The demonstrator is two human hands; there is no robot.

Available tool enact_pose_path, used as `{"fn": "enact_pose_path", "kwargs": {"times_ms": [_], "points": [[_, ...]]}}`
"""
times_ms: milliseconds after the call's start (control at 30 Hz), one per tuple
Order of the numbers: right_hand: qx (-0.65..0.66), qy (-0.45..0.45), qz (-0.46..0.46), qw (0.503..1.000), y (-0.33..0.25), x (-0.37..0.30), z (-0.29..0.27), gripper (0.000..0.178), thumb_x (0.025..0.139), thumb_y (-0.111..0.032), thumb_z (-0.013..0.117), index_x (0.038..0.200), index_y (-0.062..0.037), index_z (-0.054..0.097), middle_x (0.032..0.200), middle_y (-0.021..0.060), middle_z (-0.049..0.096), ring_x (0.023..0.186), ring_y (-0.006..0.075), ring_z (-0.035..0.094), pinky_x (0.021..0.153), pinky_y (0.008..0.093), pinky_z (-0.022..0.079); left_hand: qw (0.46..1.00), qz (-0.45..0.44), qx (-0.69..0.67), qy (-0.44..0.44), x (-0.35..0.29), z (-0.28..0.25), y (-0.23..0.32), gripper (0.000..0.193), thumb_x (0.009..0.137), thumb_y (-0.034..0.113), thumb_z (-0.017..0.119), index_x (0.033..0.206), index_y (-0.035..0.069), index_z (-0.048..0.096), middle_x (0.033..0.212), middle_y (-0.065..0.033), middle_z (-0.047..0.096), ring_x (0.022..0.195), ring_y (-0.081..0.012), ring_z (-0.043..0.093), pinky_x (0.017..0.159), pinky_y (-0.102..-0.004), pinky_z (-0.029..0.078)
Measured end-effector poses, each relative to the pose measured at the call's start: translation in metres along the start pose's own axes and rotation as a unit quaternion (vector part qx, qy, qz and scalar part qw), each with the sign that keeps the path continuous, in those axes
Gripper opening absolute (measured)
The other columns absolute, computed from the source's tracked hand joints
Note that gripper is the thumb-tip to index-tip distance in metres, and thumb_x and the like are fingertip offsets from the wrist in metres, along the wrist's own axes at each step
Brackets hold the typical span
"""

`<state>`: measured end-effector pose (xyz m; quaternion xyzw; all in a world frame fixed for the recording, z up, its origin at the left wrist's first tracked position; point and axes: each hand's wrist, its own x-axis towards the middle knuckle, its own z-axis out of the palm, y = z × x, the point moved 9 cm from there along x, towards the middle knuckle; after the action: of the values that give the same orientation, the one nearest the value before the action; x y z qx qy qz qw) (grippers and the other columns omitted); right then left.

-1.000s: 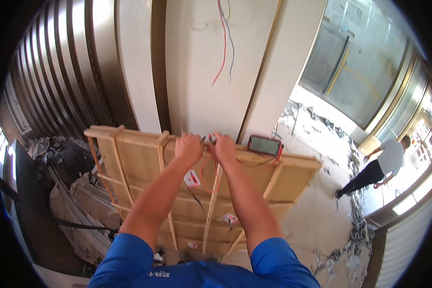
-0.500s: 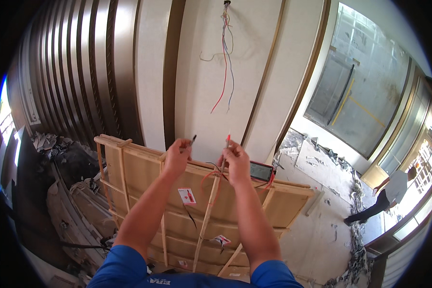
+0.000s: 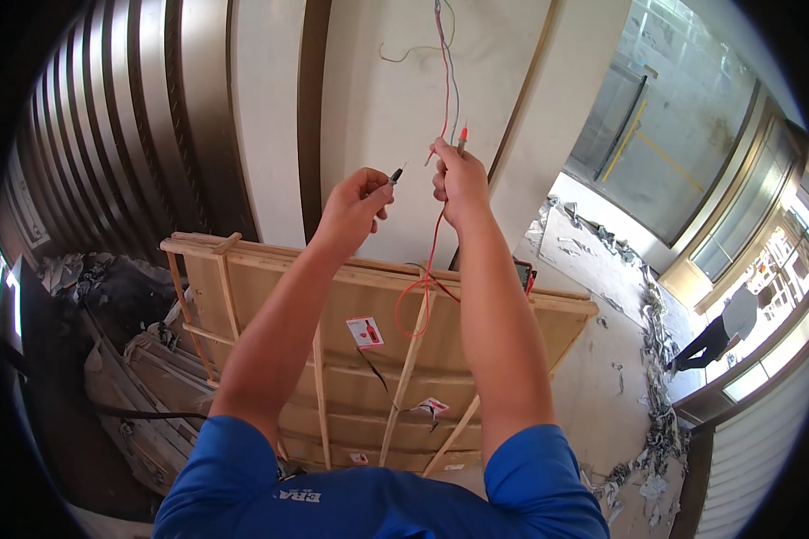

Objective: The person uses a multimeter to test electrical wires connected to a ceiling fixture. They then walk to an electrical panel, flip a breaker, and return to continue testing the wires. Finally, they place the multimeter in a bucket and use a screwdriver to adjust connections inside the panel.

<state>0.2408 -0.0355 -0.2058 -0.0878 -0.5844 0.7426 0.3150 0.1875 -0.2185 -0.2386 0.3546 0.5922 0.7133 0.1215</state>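
Upper centre, my left hand [image 3: 355, 207] pinches a slim black test probe [image 3: 395, 177], my right hand [image 3: 463, 186], apart, a slim red-and-grey test probe [image 3: 464, 136] near a thin red wire [image 3: 447, 85] and thin blue wire [image 3: 456, 85]; looks like lining-up, next calls for steady tip contact.

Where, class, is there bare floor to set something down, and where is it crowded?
Mostly bare floor lies between the right end of the wooden-framed panel and the strip of grey scraps. Left of the panel, long pieces and dark debris crowd it.
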Motion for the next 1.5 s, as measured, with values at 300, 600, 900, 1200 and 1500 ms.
{"fn": "enact_pose_path", "kwargs": {"times_ms": [300, 600, 900, 1200, 1500], "points": [[0.049, -0.053, -0.035, 0.997, -0.027, -0.014, 0.035, 0.023, 0.102, -0.026, 0.064, 0.096, -0.0039, 0.060, 0.081, 0.0039, 0.058, 0.055, 0.0120, 0.050, 0.046, 0.0262, 0.034, 0.995, 0.004, -0.082, -0.059, -0.003, 0.011, 0.024, 0.024, 0.104, 0.011, 0.055, 0.126, 0.003, 0.060, 0.083, -0.0005, 0.059, 0.066, -0.0053, 0.044, 0.058, -0.0231, 0.038], [0.096, -0.033, -0.060, 0.993, -0.056, -0.044, 0.046, 0.024, 0.103, -0.026, 0.064, 0.098, -0.0024, 0.061, 0.079, 0.0055, 0.059, 0.057, 0.0136, 0.052, 0.050, 0.0281, 0.037, 0.992, 0.069, -0.042, -0.093, -0.023, 0.025, 0.061, 0.036, 0.105, 0.012, 0.053, 0.141, 0.009, 0.058, 0.087, 0.0004, 0.058, 0.063, -0.0039, 0.042, 0.055, -0.0210, 0.033], [0.103, -0.032, -0.076, 0.991, -0.068, -0.052, 0.043, 0.021, 0.103, -0.023, 0.064, 0.101, -0.0026, 0.062, 0.078, 0.0067, 0.061, 0.057, 0.0140, 0.052, 0.050, 0.0290, 0.037, 0.990, 0.102, -0.036, -0.090, -0.021, 0.035, 0.068, 0.036, 0.106, 0.013, 0.052, 0.142, 0.010, 0.058, 0.088, 0.0006, 0.058, 0.064, -0.0034, 0.043, 0.054, -0.0202, 0.033], [0.110, -0.035, -0.082, 0.990, -0.067, -0.049, 0.039, 0.021, 0.103, -0.022, 0.064, 0.102, -0.0009, 0.062, 0.076, 0.0063, 0.060, 0.057, 0.0140, 0.052, 0.049, 0.0297, 0.038, 0.991, 0.098, -0.036, -0.088, -0.019, 0.043, 0.071, 0.035, 0.107, 0.012, 0.049, 0.141, 0.011, 0.058, 0.088, 0.0012, 0.056, 0.064, -0.0029, 0.041, 0.054, -0.0203, 0.032], [0.118, -0.025, -0.084, 0.989, -0.063, -0.044, 0.038, 0.020, 0.103, -0.022, 0.064, 0.100, -0.0026, 0.061, 0.077, 0.0052, 0.059, 0.056, 0.0133, 0.051, 0.049, 0.0293, 0.037, 0.992, 0.085, -0.030, -0.090, -0.016, 0.044, 0.066, 0.037, 0.107, 0.012, 0.050, 0.143, 0.015, 0.059, 0.088, 0.0017, 0.056, 0.064, -0.0033, 0.041, 0.054, -0.0199, 0.033]]}}
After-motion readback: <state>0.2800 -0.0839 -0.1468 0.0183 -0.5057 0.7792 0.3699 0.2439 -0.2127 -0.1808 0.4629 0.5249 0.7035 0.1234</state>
